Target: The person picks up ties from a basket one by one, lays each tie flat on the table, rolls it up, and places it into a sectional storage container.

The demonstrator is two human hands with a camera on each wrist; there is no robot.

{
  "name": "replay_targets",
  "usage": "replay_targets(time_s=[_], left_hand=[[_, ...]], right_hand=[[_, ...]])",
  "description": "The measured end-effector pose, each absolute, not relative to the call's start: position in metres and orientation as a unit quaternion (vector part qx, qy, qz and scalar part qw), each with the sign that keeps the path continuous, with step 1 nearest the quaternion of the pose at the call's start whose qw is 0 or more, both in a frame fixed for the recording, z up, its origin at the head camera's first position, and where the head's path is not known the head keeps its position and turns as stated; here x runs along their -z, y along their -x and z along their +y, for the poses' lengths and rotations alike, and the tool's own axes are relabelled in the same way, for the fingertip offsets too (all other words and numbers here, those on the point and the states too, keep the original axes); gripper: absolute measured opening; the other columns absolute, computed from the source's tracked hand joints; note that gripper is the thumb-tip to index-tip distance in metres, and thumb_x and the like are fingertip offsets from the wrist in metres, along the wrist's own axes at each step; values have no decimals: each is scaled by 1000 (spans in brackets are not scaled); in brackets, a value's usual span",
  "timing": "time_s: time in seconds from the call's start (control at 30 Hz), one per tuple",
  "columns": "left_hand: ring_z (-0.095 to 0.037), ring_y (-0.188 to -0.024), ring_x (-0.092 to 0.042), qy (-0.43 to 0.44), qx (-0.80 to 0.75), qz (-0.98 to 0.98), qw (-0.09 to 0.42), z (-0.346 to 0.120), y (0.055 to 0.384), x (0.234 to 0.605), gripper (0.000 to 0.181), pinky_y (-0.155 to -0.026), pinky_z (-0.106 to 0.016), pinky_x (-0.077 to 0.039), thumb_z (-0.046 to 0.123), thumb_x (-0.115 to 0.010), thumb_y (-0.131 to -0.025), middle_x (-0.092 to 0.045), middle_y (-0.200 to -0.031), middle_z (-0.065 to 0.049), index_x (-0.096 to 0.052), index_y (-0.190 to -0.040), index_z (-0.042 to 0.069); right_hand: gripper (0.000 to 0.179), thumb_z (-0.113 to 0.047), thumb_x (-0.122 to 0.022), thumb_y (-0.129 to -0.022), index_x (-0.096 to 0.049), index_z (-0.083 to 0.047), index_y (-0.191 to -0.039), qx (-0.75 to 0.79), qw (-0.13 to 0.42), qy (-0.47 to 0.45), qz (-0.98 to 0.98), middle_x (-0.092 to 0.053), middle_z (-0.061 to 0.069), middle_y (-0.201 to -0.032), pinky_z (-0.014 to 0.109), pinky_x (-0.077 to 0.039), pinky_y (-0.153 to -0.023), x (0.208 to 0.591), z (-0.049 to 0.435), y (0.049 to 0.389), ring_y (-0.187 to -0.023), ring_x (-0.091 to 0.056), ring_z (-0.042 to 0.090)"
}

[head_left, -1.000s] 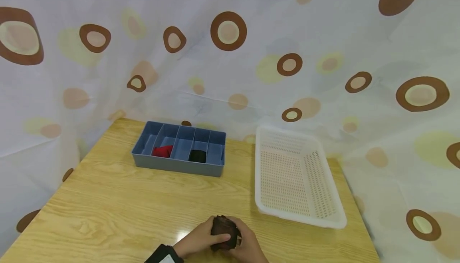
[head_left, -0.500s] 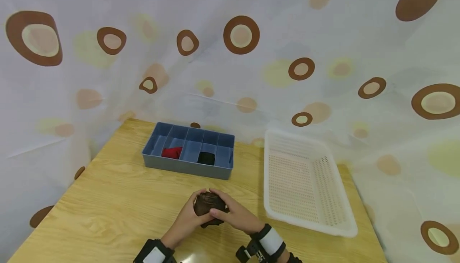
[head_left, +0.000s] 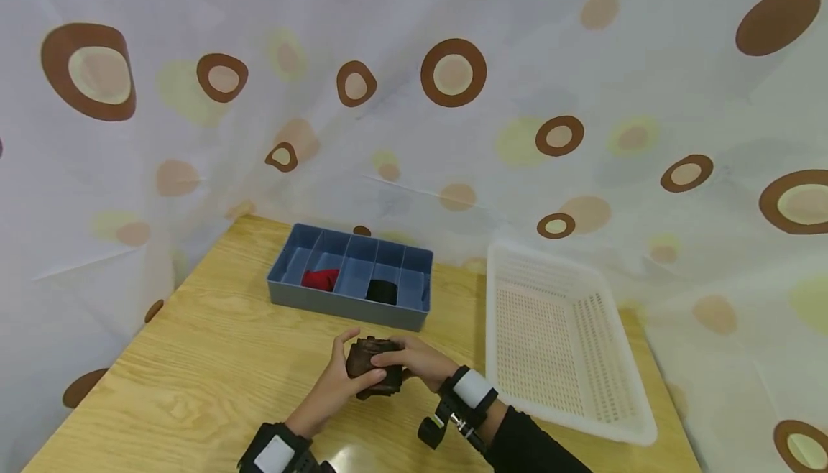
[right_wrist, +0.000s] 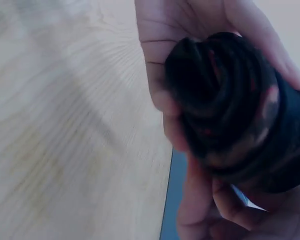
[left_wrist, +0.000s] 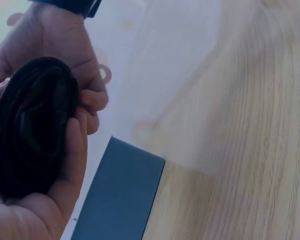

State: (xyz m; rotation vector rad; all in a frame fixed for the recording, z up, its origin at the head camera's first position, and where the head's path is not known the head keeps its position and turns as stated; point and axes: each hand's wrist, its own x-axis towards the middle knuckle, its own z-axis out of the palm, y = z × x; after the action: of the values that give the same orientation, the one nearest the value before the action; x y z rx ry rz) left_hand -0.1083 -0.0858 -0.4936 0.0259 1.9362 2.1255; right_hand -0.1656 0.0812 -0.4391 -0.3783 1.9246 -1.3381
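Note:
Both hands hold a dark brown, rolled-up piece of cloth (head_left: 359, 359) above the table, just in front of the blue box. My left hand (head_left: 333, 385) grips its left side, thumb across the near face and a finger raised off it. From the right, my right hand (head_left: 425, 362) grips the roll with its thumb over the top. The left wrist view shows the coiled end of the roll (left_wrist: 32, 130). Wound layers with reddish patches show on the roll (right_wrist: 235, 110) in the right wrist view. Exactly what kind of cloth item it is cannot be told.
A blue divided box (head_left: 346, 308) stands at the back of the wooden table (head_left: 213, 358). One compartment holds a red cloth bundle (head_left: 320, 279), another a black roll (head_left: 382, 291). A white perforated basket (head_left: 543, 343) is at the right. A patterned sheet (head_left: 401, 142) hangs behind.
Both hands have carried the roll forward from the table's near edge towards the blue box, turning it between them. The head view has shifted slightly left.

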Motion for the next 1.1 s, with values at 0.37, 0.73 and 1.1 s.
replay_targets(time_s=[0.37,0.73,1.1], left_hand=[[-36,-116,-47,-72,-472,869,-128,-130,156,504,48,-92,-49,-44,18,-62,-91,-49,-129,-19,-46,-133,2],[-43,-134,-35,-120,-256,957,-65,-152,187,525,51,-108,-55,-30,12,-63,-89,-42,-141,-28,-47,-134,-5],[-40,-139,-27,-130,-224,964,-63,-162,189,516,59,-110,-55,-28,14,-63,-89,-32,-148,-26,-39,-141,-1]], right_hand=[[57,-25,-64,-89,-44,0,-136,479,219,111,843,-54,19,-127,38,-52,-82,405,46,264,-86,-59,19],[73,-63,-70,-71,-55,-24,-129,275,51,90,956,-56,3,-133,70,-27,-96,577,16,437,-120,-50,33],[66,-58,-71,-73,-59,-19,-126,238,126,166,949,-61,4,-126,66,-35,-94,568,18,460,-112,-57,30]])
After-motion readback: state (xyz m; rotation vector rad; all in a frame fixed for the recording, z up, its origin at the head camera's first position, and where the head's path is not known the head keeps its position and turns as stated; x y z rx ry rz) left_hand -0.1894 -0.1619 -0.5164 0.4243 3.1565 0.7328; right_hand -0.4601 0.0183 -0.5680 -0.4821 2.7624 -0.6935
